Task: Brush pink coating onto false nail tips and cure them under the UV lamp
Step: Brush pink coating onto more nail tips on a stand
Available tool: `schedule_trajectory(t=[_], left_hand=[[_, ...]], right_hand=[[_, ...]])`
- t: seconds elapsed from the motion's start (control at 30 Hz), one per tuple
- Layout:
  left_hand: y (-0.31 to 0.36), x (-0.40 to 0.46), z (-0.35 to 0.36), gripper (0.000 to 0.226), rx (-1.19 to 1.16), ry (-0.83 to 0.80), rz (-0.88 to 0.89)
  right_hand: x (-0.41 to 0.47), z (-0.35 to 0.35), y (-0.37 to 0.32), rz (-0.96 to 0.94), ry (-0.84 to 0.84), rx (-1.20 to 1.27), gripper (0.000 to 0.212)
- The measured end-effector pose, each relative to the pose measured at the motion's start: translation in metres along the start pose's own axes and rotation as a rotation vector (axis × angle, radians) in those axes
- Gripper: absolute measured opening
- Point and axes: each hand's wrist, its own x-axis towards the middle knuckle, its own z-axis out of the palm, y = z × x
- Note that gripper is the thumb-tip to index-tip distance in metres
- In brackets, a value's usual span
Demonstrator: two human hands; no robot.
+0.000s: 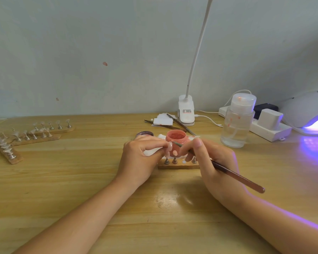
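Bare forearms are reaching over the pale wooden table (81,180). Left hand (141,158) is pinching a pink false nail tip (170,146); right hand (209,162) is gripping a long brown brush (237,177), bristles touching it. Behind them an open pink coating jar (176,139) is standing; a white UV lamp (308,114) is glowing at the table's right edge.

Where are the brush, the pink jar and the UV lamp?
brush (237,176), head view, on the handle.
pink jar (175,135), head view, on the open mouth.
UV lamp (305,109), head view, on the white dome.
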Motion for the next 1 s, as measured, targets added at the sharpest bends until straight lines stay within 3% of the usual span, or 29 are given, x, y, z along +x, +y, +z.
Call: schedule_trajectory(t=[1.0], left_hand=[[0.011, -0.002, -0.001, 0.021, -0.001, 0.004, -0.129]], right_hand=[[0.0, -0.001, 0.002, -0.074, 0.016, -0.06, 0.043]])
